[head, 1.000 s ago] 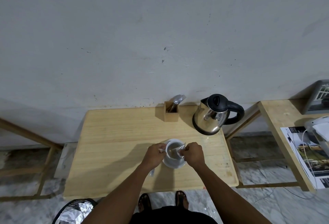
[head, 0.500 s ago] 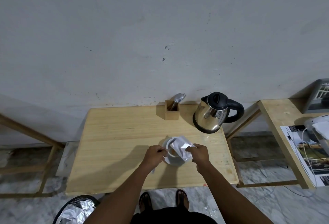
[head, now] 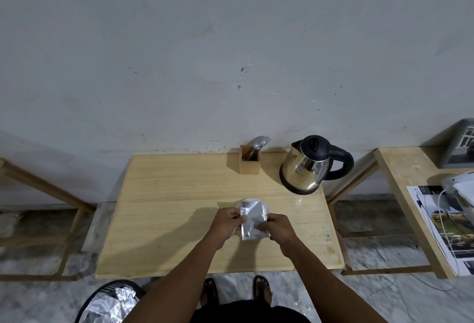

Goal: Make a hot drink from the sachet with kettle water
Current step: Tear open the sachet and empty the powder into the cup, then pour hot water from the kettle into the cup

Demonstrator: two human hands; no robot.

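A silver foil sachet [head: 252, 217] is held flat over the white cup and saucer [head: 267, 208], hiding nearly all of them; only a bit of white rim shows. My left hand [head: 227, 222] pinches the sachet's left edge and my right hand [head: 278, 227] pinches its lower right corner. A steel kettle [head: 306, 167] with a black lid and handle stands at the back right of the wooden table [head: 174, 220], apart from my hands.
A wooden holder with a spoon and fork [head: 250, 159] sits at the back next to the kettle. A bin with foil wrappers [head: 110, 302] stands on the floor at lower left. A second table with papers [head: 446, 222] is on the right.
The sachet was lifted out from beside the cup, swung up, and now lies flat over the cup between both hands. My left hand moved from the cup's side to the sachet.
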